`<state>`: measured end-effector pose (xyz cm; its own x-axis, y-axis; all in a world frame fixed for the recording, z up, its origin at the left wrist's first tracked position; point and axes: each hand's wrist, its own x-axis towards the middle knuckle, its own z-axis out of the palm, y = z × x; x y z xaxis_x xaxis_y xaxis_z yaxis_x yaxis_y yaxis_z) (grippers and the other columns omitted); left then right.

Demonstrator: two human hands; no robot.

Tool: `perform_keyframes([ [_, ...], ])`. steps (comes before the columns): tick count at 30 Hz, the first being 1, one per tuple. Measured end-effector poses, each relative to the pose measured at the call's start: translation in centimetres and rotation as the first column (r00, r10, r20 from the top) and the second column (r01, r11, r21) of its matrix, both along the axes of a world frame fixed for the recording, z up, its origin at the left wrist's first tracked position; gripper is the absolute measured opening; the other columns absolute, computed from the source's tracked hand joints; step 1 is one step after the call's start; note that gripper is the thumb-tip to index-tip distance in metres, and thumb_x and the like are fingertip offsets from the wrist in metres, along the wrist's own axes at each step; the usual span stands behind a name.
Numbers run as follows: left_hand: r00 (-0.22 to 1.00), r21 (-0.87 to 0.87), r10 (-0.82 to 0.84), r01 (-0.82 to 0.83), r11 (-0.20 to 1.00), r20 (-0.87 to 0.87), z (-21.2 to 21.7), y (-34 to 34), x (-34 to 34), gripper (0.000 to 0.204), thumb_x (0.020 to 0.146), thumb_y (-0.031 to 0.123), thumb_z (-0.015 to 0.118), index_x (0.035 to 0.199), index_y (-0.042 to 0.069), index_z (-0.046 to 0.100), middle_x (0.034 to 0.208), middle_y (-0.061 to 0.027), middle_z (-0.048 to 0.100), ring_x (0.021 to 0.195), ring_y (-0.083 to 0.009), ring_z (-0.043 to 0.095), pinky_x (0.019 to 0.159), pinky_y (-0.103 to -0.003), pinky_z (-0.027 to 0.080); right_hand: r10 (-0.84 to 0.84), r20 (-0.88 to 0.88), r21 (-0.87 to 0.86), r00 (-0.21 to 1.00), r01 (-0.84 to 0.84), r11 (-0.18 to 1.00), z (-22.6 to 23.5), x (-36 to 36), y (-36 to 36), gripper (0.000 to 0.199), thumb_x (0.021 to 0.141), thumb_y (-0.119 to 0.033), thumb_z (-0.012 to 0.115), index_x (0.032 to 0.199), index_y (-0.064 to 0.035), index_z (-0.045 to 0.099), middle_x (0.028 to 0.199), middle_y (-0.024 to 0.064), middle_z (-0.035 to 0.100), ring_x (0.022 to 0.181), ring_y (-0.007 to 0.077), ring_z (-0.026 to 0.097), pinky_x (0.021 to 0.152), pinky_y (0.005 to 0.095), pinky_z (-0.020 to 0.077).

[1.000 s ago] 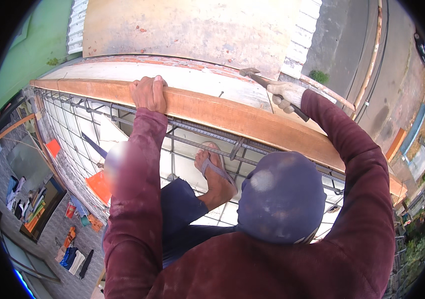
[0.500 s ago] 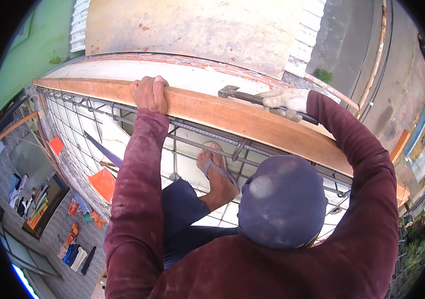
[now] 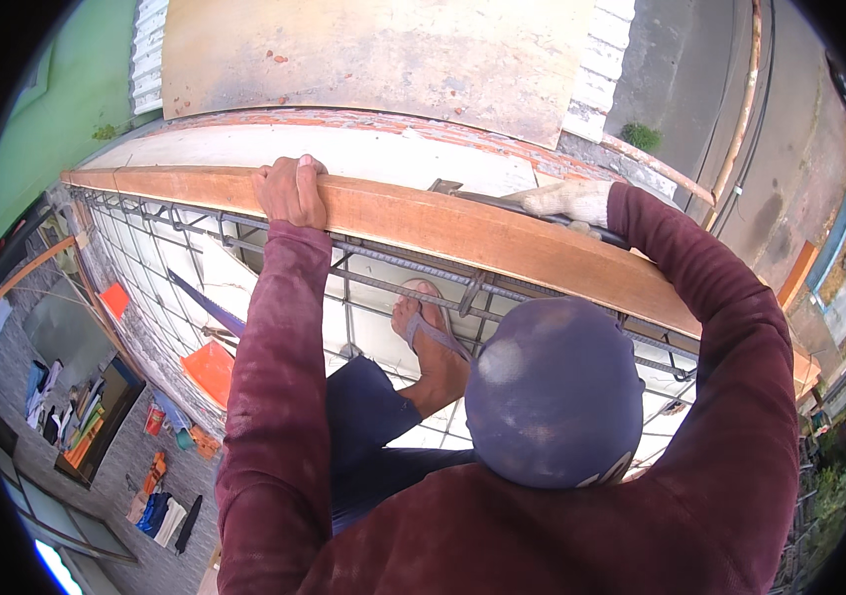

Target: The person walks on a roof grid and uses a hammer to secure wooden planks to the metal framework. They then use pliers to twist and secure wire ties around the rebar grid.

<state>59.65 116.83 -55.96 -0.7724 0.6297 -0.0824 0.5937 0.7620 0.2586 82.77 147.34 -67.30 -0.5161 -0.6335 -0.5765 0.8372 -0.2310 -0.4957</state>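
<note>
A long wooden board (image 3: pixel 423 213) runs across the view on its edge, beside steel reinforcing bars (image 3: pixel 398 265). My bare left hand (image 3: pixel 291 190) is closed over the board's top edge, left of the middle. In a pale work glove, my right hand (image 3: pixel 566 202) grips a hammer (image 3: pixel 484 199) by its dark handle on the board's far side. The hammer's head points left and shows only in part above the board's edge. The board also hides some of the gloved fingers.
Beneath my arms lies a steel bar grid, with my sandalled foot (image 3: pixel 430 332) on the pale surface under it. A handsaw (image 3: pixel 207 302) and an orange piece (image 3: pixel 210 373) lie left of my left arm. Far below left is a floor with scattered items; a street (image 3: pixel 680 79) lies right.
My right hand and the hammer have sunk lower behind the board, so less of the hammer's head shows. My left hand keeps its hold. The whole view has shifted slightly.
</note>
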Motion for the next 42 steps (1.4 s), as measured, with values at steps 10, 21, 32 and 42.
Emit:
perform_keyframes([
  [10,1.0,-0.048,-0.024,0.023,0.999,-0.018,-0.2,0.2,-0.8,0.046,0.098,0.024,0.034,0.071,0.009,0.067,0.076,-0.0066,0.064,0.075,-0.0238,0.053,0.085,-0.039,0.032,-0.056,0.219,-0.074,0.974,0.073,0.995,1.3,-1.0,2.0,0.037,0.108,-0.041,0.041,0.135,-0.0195,0.055,0.061,-0.0057,0.043,0.039,0.0024,0.032,0.034,0.0229,0.0253],
  [21,0.998,0.046,-0.027,0.03,0.999,-0.051,-0.7,-0.3,-0.6,0.044,0.097,0.023,0.037,0.068,0.01,0.067,0.073,-0.0077,0.065,0.075,-0.0239,0.055,0.085,-0.04,0.032,-0.078,0.02,0.095,0.997,0.076,0.993,2.8,-1.1,0.4,0.031,0.107,-0.037,0.041,0.111,-0.0135,0.061,0.06,-0.0071,0.047,0.038,0.0019,0.035,0.032,0.023,0.0292],
  [32,1.0,0.037,0.014,-0.013,0.999,-0.019,-0.5,0.0,-0.6,0.045,0.098,0.025,0.036,0.068,0.009,0.067,0.071,-0.0078,0.064,0.074,-0.0238,0.054,0.086,-0.04,0.032,-0.035,0.041,0.052,0.999,0.033,0.998,2.0,-1.3,0.4,0.025,0.107,-0.035,0.043,0.108,-0.0152,0.058,0.06,-0.0064,0.046,0.039,0.0009,0.036,0.033,0.0222,0.0325],
  [42,0.999,0.025,-0.013,0.014,1.0,-0.048,-0.6,-0.3,-0.5,0.045,0.097,0.025,0.036,0.068,0.009,0.067,0.071,-0.0063,0.066,0.075,-0.0221,0.055,0.084,-0.039,0.032,-0.207,0.294,0.147,0.933,0.17,0.974,-1.2,-1.3,0.3,0.025,0.107,-0.034,0.044,0.106,-0.0129,0.057,0.063,-0.0054,0.048,0.04,0.0017,0.038,0.032,0.0222,0.032],
])
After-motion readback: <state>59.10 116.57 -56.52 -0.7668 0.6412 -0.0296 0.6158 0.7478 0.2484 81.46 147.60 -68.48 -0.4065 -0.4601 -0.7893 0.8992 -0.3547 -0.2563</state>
